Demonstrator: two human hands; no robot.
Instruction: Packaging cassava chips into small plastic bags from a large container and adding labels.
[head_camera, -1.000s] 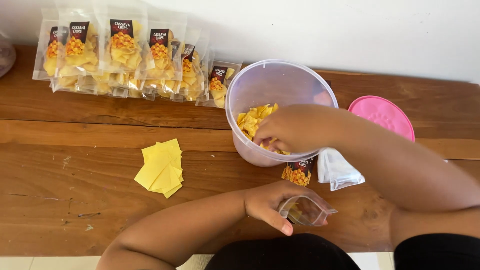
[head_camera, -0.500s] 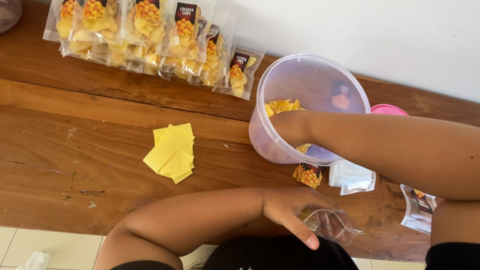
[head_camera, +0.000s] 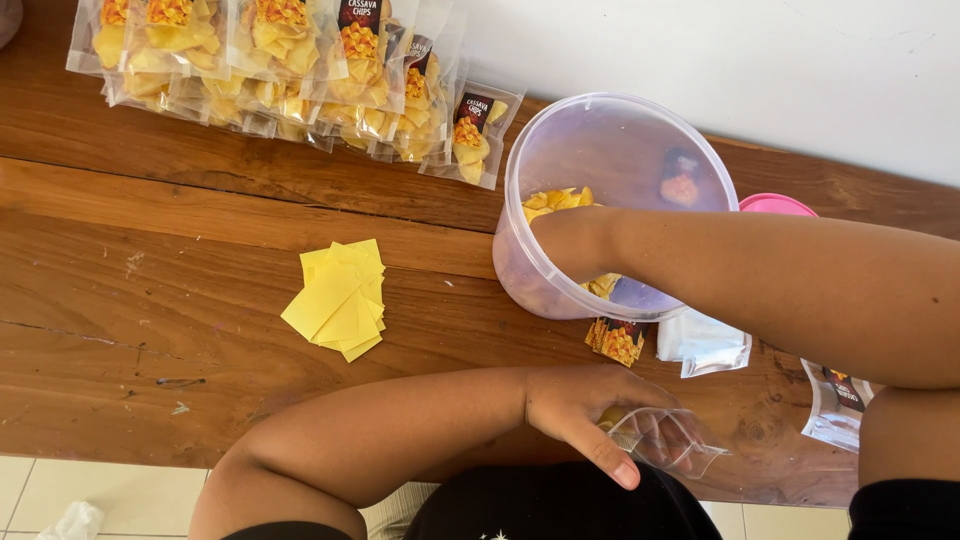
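Reaching into the translucent plastic tub (head_camera: 620, 150), the right hand (head_camera: 565, 240) is sinking among the yellow chips (head_camera: 558, 200); its fingers are hidden below the rim, so whether they are closing on anything cannot be told. The left hand (head_camera: 585, 410) is resting at the near edge of the wooden table (head_camera: 150, 300), fingers curled and pinching the mouth of a small clear pouch (head_camera: 665, 440), which is lying tilted toward the tub with what looks like a bit of yellow inside. Judging from this, the pouch mouth is wanting to be held wide and steady, and the chips are wanting a light grasp, being thin and likely brittle. The tub is holding only a shallow layer of chips against its far wall. Filled pouches (head_camera: 290, 60) are leaning in an overlapped row by the wall. Empty pouches (head_camera: 700, 345) are lying just beside the tub, yellow paper squares (head_camera: 335, 300) are sitting well apart to the left, and a pink lid (head_camera: 775, 205) is peeking out behind the arm.
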